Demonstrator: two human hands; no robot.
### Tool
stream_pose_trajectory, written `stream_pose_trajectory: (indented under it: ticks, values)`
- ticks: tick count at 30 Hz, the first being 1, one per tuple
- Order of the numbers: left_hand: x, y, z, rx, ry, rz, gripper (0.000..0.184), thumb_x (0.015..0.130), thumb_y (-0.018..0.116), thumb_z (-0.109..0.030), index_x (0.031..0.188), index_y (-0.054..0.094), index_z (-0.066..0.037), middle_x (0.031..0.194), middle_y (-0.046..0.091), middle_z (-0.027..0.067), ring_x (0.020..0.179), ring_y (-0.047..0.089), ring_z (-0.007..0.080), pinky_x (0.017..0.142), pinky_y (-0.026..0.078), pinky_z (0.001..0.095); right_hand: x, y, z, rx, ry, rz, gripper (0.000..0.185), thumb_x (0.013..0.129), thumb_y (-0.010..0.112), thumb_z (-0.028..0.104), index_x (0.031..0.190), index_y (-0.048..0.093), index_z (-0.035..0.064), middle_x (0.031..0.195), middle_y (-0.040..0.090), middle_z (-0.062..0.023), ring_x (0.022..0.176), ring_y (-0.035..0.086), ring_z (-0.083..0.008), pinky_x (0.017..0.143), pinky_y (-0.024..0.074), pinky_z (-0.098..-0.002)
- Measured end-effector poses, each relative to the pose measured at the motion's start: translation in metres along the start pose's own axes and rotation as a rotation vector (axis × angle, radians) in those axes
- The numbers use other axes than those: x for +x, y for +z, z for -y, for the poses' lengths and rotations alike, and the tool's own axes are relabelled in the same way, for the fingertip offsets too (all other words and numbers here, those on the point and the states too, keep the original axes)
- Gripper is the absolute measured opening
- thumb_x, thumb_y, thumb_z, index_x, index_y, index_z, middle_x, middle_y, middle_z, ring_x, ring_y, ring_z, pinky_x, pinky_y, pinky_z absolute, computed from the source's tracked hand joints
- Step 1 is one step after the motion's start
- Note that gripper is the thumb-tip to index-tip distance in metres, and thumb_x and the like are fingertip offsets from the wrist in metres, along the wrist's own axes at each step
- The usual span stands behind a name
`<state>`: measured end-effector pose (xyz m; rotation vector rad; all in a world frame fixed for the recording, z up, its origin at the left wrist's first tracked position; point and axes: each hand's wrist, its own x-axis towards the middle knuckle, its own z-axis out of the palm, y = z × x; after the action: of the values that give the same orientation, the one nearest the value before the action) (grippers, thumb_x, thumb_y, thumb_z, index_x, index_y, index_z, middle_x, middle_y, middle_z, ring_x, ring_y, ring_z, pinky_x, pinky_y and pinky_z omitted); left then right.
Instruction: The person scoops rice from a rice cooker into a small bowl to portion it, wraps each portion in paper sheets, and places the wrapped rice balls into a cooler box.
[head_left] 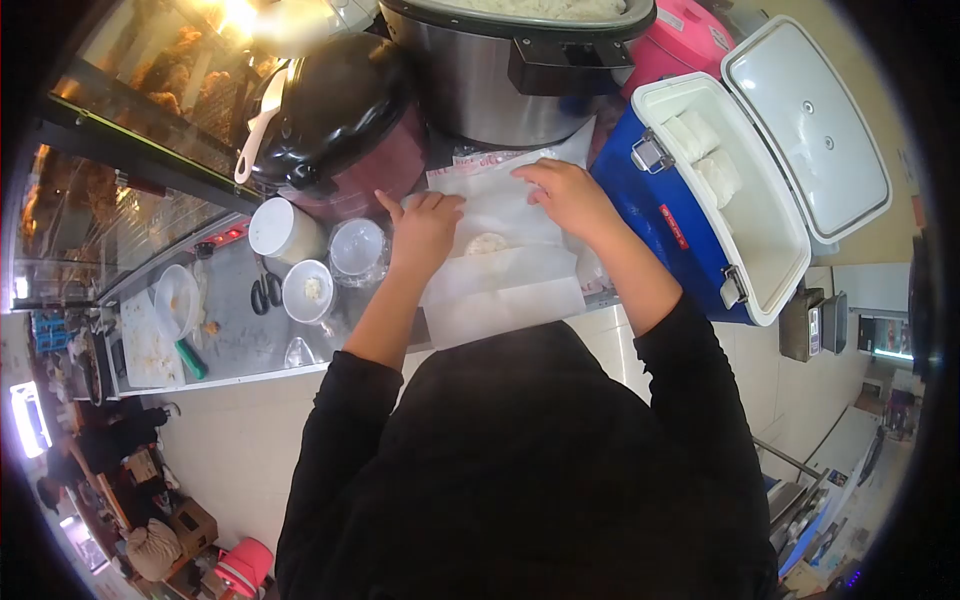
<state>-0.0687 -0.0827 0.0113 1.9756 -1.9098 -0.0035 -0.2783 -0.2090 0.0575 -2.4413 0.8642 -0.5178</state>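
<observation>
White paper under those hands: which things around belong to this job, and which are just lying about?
Probably in use: left hand, right hand, white paper, pale mound on it, steel pot, blue cooler of white packets.

Seemingly just lying about: scissors, green handle.

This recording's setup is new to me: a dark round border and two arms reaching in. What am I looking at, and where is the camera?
There is no machine here, just a person in black sleeves using bare hands. The only picture comes from a camera worn on the head, looking forward and down; hence the arms entering from below.

The left hand and right hand are at a sheet of white paper bearing a small pale mound. Whether the fingers actually grasp the paper is unclear.

Left along the counter lie scissors near a white bowl. Beyond stands a large steel pot; to the right, an open blue cooler.
</observation>
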Motion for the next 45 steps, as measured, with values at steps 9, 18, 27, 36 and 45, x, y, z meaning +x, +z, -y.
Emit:
stream_pose_trajectory:
  ticks: [9,18,27,36,45]
  values:
    - [-0.011,0.002,-0.003,-0.103,0.103,-0.155,0.014,0.083,0.066,-0.018,0.096,0.066,-0.016,0.085,0.068,0.0007,0.078,0.066,0.0182,0.11,0.017,0.0631,-0.014,0.002,0.009,-0.311,0.032,0.248,0.037,0.077,0.07,0.017,0.113,0.064,0.0164,0.117,0.061,-0.0033,0.11,0.055,-0.0226,0.092,0.0412,-0.0375]
    - [-0.014,0.012,-0.006,-0.027,0.155,-0.155,0.012,0.087,0.059,-0.014,0.099,0.058,-0.015,0.088,0.069,0.0036,0.094,0.067,0.0222,0.107,0.016,0.0675,-0.022,0.008,0.014,-0.329,-0.211,0.045,0.035,0.075,0.072,0.019,0.11,0.065,0.0176,0.116,0.061,0.0004,0.107,0.055,-0.0198,0.089,0.0388,-0.0376]
    - [-0.018,-0.016,-0.025,-0.087,0.207,-0.225,0.042,0.07,0.074,-0.04,0.106,0.063,-0.02,0.135,0.048,0.0032,0.136,0.031,0.0323,0.107,0.007,0.0708,-0.024,0.005,0.022,-0.55,-0.148,-0.158,0.004,0.073,0.072,0.016,0.076,0.071,0.0132,0.123,0.055,-0.0008,0.118,0.045,-0.0253,0.09,0.0367,-0.0411]
    - [-0.04,-0.033,-0.037,-0.142,0.422,0.043,0.042,0.059,0.076,-0.054,0.083,0.069,-0.02,0.132,0.051,-0.0009,0.136,0.029,0.0343,0.103,0.0,0.0762,-0.035,0.006,0.027,-0.401,-0.216,-0.036,0.005,0.073,0.07,0.014,0.077,0.07,0.013,0.094,0.061,0.0007,0.09,0.053,-0.0193,0.081,0.0382,-0.0389]
    - [-0.062,-0.036,-0.023,-0.081,0.515,0.138,0.025,0.066,0.077,-0.038,0.072,0.065,-0.016,0.119,0.056,-0.0036,0.131,0.037,0.029,0.104,0.004,0.0767,-0.037,-0.003,0.03,-0.626,-0.102,0.22,0.013,0.077,0.069,0.02,0.089,0.069,0.0149,0.076,0.065,-0.0006,0.089,0.057,-0.02,0.079,0.0402,-0.0395]
